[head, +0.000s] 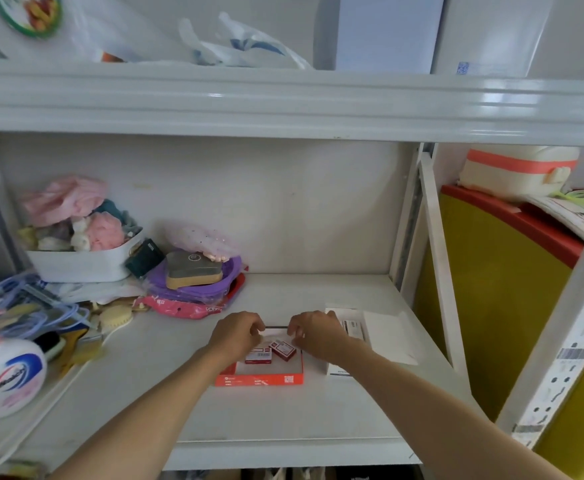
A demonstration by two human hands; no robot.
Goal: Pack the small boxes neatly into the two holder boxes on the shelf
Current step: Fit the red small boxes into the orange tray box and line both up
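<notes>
Both hands' grips (238, 336) (315, 334) pinch a thin dark strip (276, 327) above two red small boxes (271, 351).

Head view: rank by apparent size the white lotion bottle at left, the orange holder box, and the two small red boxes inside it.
1. White lotion bottle, though it sits nearer the camera, so this is unsure.
2. Orange holder box.
3. Two small red boxes, left and right: they look alike, so unranked.

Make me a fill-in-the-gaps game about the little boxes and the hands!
1. The holder box under the hands has an ____ front wall.
2. Inside it lie ____ small red boxes.
3. The white holder box sits to the ____ of it.
4. The soap bottle has a ____ cap.

Missing words: orange; two; right; pink
</notes>
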